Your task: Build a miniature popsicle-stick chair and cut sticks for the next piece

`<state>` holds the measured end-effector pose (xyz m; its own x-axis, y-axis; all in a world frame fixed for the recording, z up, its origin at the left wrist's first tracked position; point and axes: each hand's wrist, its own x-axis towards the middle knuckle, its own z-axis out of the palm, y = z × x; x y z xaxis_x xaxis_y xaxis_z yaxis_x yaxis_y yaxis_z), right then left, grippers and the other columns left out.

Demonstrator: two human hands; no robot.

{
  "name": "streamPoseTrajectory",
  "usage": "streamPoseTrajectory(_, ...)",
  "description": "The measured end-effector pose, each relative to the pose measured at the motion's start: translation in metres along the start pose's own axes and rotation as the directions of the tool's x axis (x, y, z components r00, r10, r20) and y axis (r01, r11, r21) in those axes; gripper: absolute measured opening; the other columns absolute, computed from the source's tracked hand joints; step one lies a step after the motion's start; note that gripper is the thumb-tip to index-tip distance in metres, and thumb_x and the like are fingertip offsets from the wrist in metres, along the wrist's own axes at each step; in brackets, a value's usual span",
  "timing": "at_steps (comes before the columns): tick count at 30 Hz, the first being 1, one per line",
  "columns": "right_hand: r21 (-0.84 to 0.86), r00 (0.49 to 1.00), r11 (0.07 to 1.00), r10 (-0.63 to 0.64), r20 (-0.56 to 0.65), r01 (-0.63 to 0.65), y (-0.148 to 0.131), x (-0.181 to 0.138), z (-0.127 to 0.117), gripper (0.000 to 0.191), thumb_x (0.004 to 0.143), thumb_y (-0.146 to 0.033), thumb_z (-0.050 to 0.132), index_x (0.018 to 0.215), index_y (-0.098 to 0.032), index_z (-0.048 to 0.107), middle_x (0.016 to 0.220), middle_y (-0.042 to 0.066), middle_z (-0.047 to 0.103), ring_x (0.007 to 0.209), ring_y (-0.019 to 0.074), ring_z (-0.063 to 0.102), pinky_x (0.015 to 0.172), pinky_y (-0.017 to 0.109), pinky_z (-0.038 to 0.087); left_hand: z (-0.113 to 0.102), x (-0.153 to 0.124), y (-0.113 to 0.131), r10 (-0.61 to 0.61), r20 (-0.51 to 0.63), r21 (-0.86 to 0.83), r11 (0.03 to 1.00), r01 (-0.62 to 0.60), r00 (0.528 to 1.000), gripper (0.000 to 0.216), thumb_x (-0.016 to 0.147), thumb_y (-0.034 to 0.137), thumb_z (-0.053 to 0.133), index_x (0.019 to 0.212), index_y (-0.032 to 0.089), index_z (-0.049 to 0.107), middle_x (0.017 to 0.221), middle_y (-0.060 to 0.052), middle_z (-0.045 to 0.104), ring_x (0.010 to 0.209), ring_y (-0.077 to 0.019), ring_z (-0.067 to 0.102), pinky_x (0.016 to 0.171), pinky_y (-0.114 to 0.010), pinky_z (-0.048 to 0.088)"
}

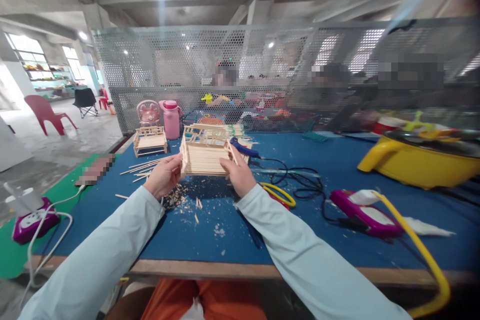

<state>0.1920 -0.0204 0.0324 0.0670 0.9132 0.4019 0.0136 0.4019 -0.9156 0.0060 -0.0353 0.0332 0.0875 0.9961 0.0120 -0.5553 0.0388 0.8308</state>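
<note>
A small model made of flat wooden sticks (204, 156) is held up above the blue table (210, 240) between both my hands. My left hand (164, 176) grips its left end, fingers closed round the edge. My right hand (239, 174) grips its right end the same way. Under the model lie wood chips and short stick offcuts (183, 200). A blue glue gun (243, 149) lies just behind my right hand.
A finished stick bench (150, 140) and loose sticks (140, 167) lie at the left. Pink flask (171, 119), black cable (296, 182), yellow pot (420, 160), purple tool (362, 212) and yellow hose (420, 245) are on the right. A mesh screen (262, 70) backs the table; people sit behind it.
</note>
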Motion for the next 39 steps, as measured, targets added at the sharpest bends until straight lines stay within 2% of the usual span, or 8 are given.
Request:
streamPoseTrajectory(8,-0.070,0.994,0.996,0.056,0.092,-0.049,0.020,0.011,0.000,0.039,0.066,-0.027,0.058,0.104,-0.022,0.060,0.102,0.002,0.065,0.103,0.0205,0.056,0.097,0.035,0.038,-0.013,0.014,-0.019,0.024,-0.175,0.346,0.938,0.038,0.984,0.010,0.071,0.017,0.060,0.062,0.013,0.061,0.054,-0.001,0.056,0.046,-0.0081,0.051,0.047,-0.018,0.042)
streamPoseTrajectory(13,-0.286,0.986,0.955,0.111,0.127,-0.071,0.023,0.015,-0.010,0.086,0.042,-0.028,0.078,0.121,-0.015,0.047,0.120,0.013,0.055,0.114,0.0263,0.048,0.103,0.041,0.028,-0.032,0.022,-0.013,0.247,-0.268,0.536,0.841,-0.069,0.931,0.006,0.062,0.010,0.065,0.061,0.015,0.061,0.056,0.000,0.057,0.049,-0.0081,0.049,0.050,-0.017,0.039)
streamPoseTrajectory(17,-0.415,0.994,0.904,-0.111,0.005,0.103,0.005,0.014,-0.022,0.081,0.045,-0.029,0.078,0.118,-0.017,0.047,0.115,0.012,0.056,0.108,0.0252,0.050,0.095,0.039,0.036,-0.040,0.028,-0.008,0.354,-0.285,0.633,0.767,-0.103,0.890,0.013,0.066,0.011,0.060,0.076,0.018,0.062,0.069,-0.001,0.061,0.057,-0.0100,0.054,0.054,-0.018,0.041)
streamPoseTrajectory(19,-0.530,0.959,0.817,-0.284,-0.029,0.226,-0.003,0.008,-0.021,0.048,0.062,-0.031,0.066,0.106,-0.017,0.054,0.096,0.008,0.061,0.089,0.0207,0.056,0.082,0.034,0.043,-0.041,0.033,-0.008,0.348,-0.271,0.661,0.745,-0.089,0.897,0.014,0.067,0.012,0.057,0.080,0.018,0.061,0.071,-0.002,0.062,0.057,-0.0105,0.055,0.054,-0.019,0.042)
streamPoseTrajectory(21,-0.640,0.927,0.680,-0.342,0.155,0.358,-0.008,-0.002,-0.014,0.019,0.073,-0.024,0.054,0.090,-0.018,0.058,0.077,0.004,0.061,0.071,0.0165,0.056,0.070,0.029,0.044,-0.040,0.041,-0.009,0.317,-0.245,0.687,0.723,-0.066,0.916,0.016,0.067,0.012,0.056,0.082,0.016,0.060,0.071,-0.004,0.063,0.054,-0.0103,0.054,0.053,-0.020,0.043)
streamPoseTrajectory(24,-0.728,0.825,0.391,-0.214,0.522,0.563,-0.006,-0.018,0.004,0.016,0.073,-0.013,0.049,0.084,-0.018,0.060,0.083,0.006,0.062,0.078,0.0174,0.056,0.068,0.027,0.042,-0.040,0.055,-0.009,0.244,-0.172,0.727,0.685,-0.044,0.954,0.025,0.063,0.008,0.059,0.087,0.014,0.062,0.074,-0.005,0.066,0.051,-0.0098,0.053,0.053,-0.021,0.043)
streamPoseTrajectory(28,-0.813,0.815,0.065,-0.016,0.579,0.579,0.001,-0.025,0.024,0.020,0.079,-0.011,0.043,0.088,-0.015,0.060,0.092,0.011,0.060,0.088,0.0221,0.054,0.065,0.029,0.041,-0.038,0.064,-0.009,0.104,0.020,0.765,0.639,-0.082,0.994,0.033,0.058,0.009,0.062,0.090,0.013,0.066,0.074,-0.003,0.069,0.057,-0.0118,0.055,0.062,-0.025,0.046)
streamPoseTrajectory(39,-0.817,0.817,0.010,0.005,0.577,0.576,0.010,-0.020,0.025,0.025,0.088,-0.017,0.034,0.090,-0.017,0.059,0.095,0.009,0.059,0.088,0.0205,0.054,0.065,0.028,0.041,-0.043,0.051,-0.006,0.164,0.027,0.935,0.346,-0.083,0.986,0.018,0.068,0.021,0.055,0.073,0.014,0.070,0.052,-0.002,0.061,0.050,-0.0130,0.052,0.055,-0.024,0.041)
